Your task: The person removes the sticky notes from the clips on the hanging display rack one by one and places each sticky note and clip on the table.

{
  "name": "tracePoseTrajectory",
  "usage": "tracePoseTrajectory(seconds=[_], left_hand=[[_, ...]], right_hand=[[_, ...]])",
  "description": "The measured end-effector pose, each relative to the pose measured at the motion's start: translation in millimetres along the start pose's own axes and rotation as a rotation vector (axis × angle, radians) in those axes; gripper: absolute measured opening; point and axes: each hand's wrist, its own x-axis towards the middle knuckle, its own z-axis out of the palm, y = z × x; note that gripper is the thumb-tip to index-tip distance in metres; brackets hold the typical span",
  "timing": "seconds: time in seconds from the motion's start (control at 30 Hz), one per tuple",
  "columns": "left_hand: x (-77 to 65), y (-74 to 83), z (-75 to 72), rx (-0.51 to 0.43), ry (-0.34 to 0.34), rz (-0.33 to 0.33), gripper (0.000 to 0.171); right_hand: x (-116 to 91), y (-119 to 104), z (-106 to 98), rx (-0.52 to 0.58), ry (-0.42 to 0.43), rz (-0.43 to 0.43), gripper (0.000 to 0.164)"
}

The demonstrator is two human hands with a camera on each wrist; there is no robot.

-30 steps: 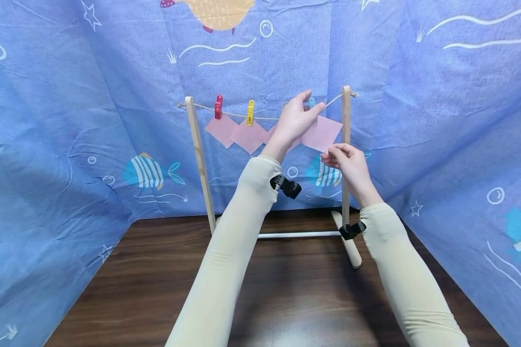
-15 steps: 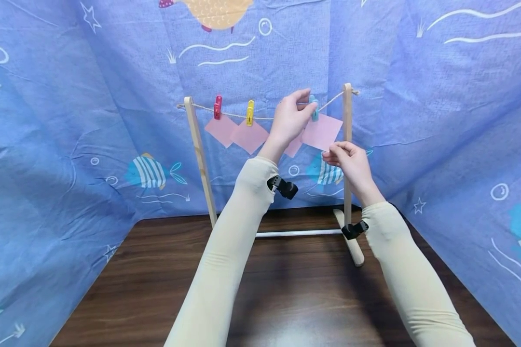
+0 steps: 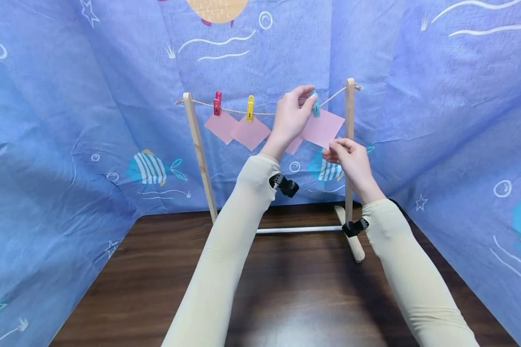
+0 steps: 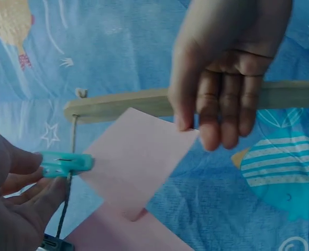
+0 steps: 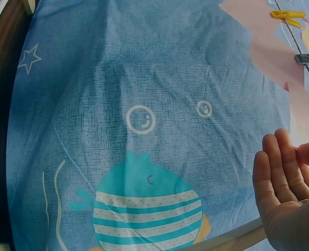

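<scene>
Head: left hand [image 3: 293, 113] pinches turquoise clip [image 3: 316, 105] at the string [image 3: 333, 96]; right hand [image 3: 349, 156], lower, pinches the bottom corner of pink sheet [image 3: 323, 127], which spans between both sets of fingers. Left wrist: clip's nose overlaps sheet just beyond left fingertips; dark clip [image 4: 56, 243] below them. Right wrist: right-hand fingers side by side, thumb against them; yellow clip [image 5: 288, 14] well apart from the fingertips.

Four clips [image 3: 250, 109], four pink papers [image 3: 252, 132]
From left end to right end, one string [image 3: 232, 110] has one red clip [image 3: 217, 103], one yellow clip, one dark clip [image 5: 304, 58] and one light blue clip [image 3: 316, 107]; two posts [image 3: 201, 154] and one white bar [image 3: 299, 230] are near the bench's [image 3: 156, 270] back edge, with one left hand [image 3: 292, 115] and one right hand [image 3: 351, 161]
</scene>
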Motion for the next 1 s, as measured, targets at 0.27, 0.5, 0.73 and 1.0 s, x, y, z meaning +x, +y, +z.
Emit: tracePoseTrajectory(seconds=[0.27,0.5,0.73,1.0], left_hand=[[1.4,-1.2,4.3,-0.027,0.089,0.089,0.031],[1.7,-0.5,4.7,-0.055,0.16,0.156,0.027],[1.9,3.6,3.0,-0.078,0.23,0.206,0.024],[3.3,6.8,-0.5,-0.123,0.28,0.209,0.023]], right_hand=[[0.6,-2.2,-0.3,0.029,-0.01,-0.018,0.025],[-1.0,-1.0,0.1,0.015,-0.003,-0.02,0.027],[-3.3,-2.3,-2.8,0.013,-0.021,-0.032,0.027],[-5.9,-0.2,-5.0,0.044,-0.042,-0.029,0.026]])
